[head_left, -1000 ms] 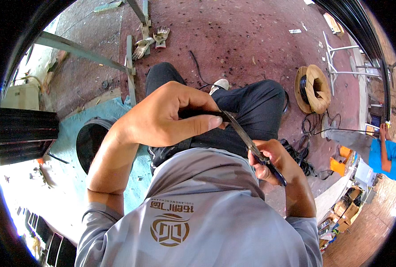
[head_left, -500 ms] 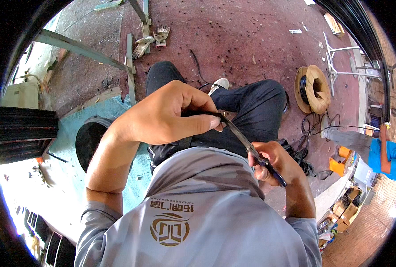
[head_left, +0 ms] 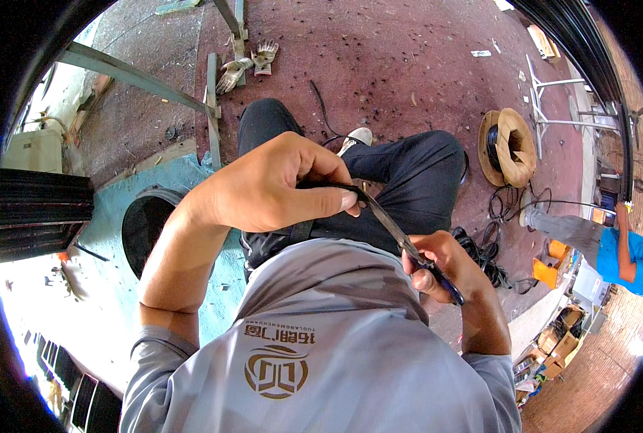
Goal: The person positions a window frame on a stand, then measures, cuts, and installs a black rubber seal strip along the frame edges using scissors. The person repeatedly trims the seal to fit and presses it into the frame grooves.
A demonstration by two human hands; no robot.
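Together, two hands (head_left: 263,184) hold one black strip (head_left: 330,185) and one scissors (head_left: 394,228).

the scissors (head_left: 395,226) have dull grey blades and navy-black handles; the thin strip (head_left: 346,185) at their tips is black. near, the shirt (head_left: 386,346) is pale grey with a gold-brown emblem (head_left: 276,372), the trousers (head_left: 426,169) are black and the shoe (head_left: 362,136) whitish. far, the floor (head_left: 401,65) is dull maroon speckled with black, the gloves (head_left: 266,56) off-white with grey patches. left, a light blue patch (head_left: 107,220) surrounds a black bucket (head_left: 144,238). right, the spool (head_left: 518,148) is tan, its cable (head_left: 492,143) black; a co-worker's top (head_left: 642,265) is bright blue.
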